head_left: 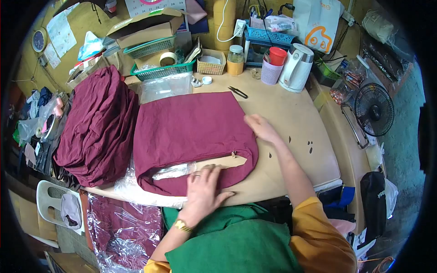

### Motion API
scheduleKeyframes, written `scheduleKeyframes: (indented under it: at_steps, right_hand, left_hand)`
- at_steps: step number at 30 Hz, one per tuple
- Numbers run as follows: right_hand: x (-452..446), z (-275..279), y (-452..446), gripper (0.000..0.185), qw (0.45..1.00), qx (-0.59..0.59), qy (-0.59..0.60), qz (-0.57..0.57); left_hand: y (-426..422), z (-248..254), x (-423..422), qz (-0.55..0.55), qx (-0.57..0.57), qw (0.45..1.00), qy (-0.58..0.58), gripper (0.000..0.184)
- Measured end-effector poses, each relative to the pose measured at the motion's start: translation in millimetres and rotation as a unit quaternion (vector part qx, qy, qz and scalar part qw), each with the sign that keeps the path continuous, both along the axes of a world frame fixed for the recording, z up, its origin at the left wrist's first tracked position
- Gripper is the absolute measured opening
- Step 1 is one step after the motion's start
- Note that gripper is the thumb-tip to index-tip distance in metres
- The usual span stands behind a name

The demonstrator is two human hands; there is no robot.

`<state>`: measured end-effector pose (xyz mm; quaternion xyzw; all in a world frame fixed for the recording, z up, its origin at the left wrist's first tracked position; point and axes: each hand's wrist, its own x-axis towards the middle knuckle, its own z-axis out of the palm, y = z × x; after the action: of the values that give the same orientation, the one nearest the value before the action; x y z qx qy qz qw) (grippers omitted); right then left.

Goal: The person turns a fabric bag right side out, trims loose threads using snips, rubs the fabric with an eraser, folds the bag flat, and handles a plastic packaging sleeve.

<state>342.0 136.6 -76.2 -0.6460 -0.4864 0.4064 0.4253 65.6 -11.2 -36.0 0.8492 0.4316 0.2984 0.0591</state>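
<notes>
A maroon zippered fabric cover (pixel 195 123) lies spread on the table in front of me. Its zipper side faces me and gapes, with the metal zipper pull (pixel 234 154) at the right of the gap. Clear plastic (pixel 175 171) shows through the opening. My left hand (pixel 205 186) lies on the near strip of the cover, fingers stretched out across it and thumb pointing right. At the cover's right edge, my right hand (pixel 261 127) is closed with its fingertips on the cloth. Beyond the far edge lie black thread snips (pixel 238 92).
A tall heap of maroon fabric (pixel 98 127) stands at the left. Along the back are a green basket (pixel 164 73), a jar (pixel 235 61), a purple cup (pixel 271 73) and a white kettle (pixel 296 68). A black fan (pixel 374 109) is at the right.
</notes>
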Motion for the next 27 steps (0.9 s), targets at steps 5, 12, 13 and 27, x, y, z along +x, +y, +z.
scheduleKeyframes:
  at_steps: [5, 12, 13, 27]
  right_hand:
    - [-23, -17, 23, 0.044, 0.982, 0.150, -0.111, -0.004]
    - [-54, -25, 11, 0.051, 0.980, 0.140, -0.139, -0.032]
    - [-54, -24, 10, 0.051, 0.980, 0.141, -0.139, -0.031]
    - [-44, 1, -11, 0.059, 0.979, 0.192, -0.071, 0.021]
  left_hand:
    - [-10, -8, -18, -0.030, -0.120, 0.992, 0.000, 0.017]
    - [-9, 46, -26, 0.023, -0.265, 0.964, -0.013, 0.023]
    - [0, 36, -16, 0.029, -0.255, 0.966, -0.032, 0.027]
    - [33, 6, 34, 0.053, -0.156, 0.981, -0.101, 0.030]
